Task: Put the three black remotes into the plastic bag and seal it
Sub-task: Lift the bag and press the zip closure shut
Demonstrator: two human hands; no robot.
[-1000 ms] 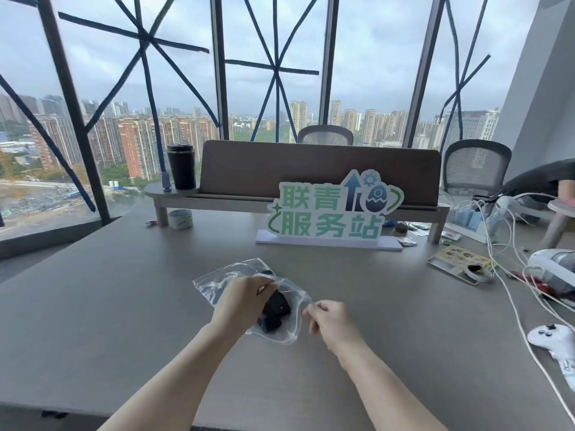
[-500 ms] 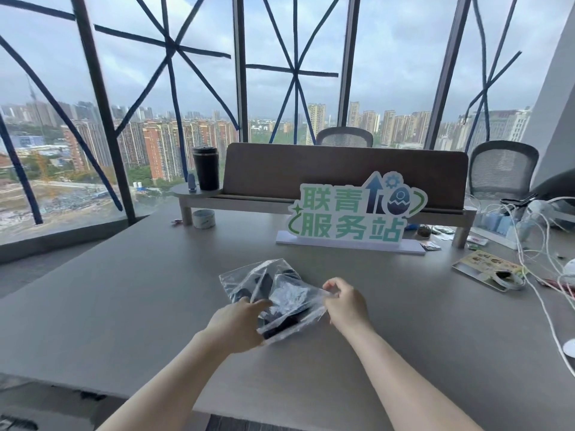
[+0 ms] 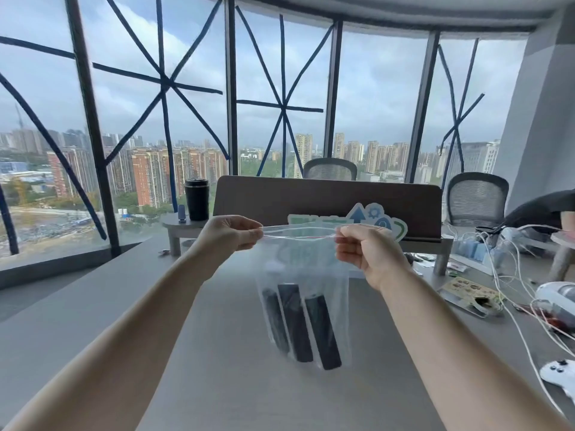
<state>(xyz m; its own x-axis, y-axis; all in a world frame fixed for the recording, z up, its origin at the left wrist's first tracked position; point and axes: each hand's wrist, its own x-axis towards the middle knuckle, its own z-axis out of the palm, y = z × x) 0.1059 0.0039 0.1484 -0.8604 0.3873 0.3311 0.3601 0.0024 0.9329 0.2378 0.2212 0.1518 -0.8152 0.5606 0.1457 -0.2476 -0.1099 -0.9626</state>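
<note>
Both hands hold a clear plastic bag [image 3: 303, 275] up above the grey bench [image 3: 93, 306], stretched between them by its top strip. The left hand [image 3: 231, 233] pinches the strip's left end, and the right hand [image 3: 365, 248] pinches the right end. Three black remotes [image 3: 295, 323] hang side by side in the bag's lower part, tilted slightly. Behind the bag stands a green sign [image 3: 389, 223].

One head-worn camera looks forward and slightly down across the grey counter [image 3: 93, 306] toward the tall taped windows [image 3: 280, 104], arms close.
</note>
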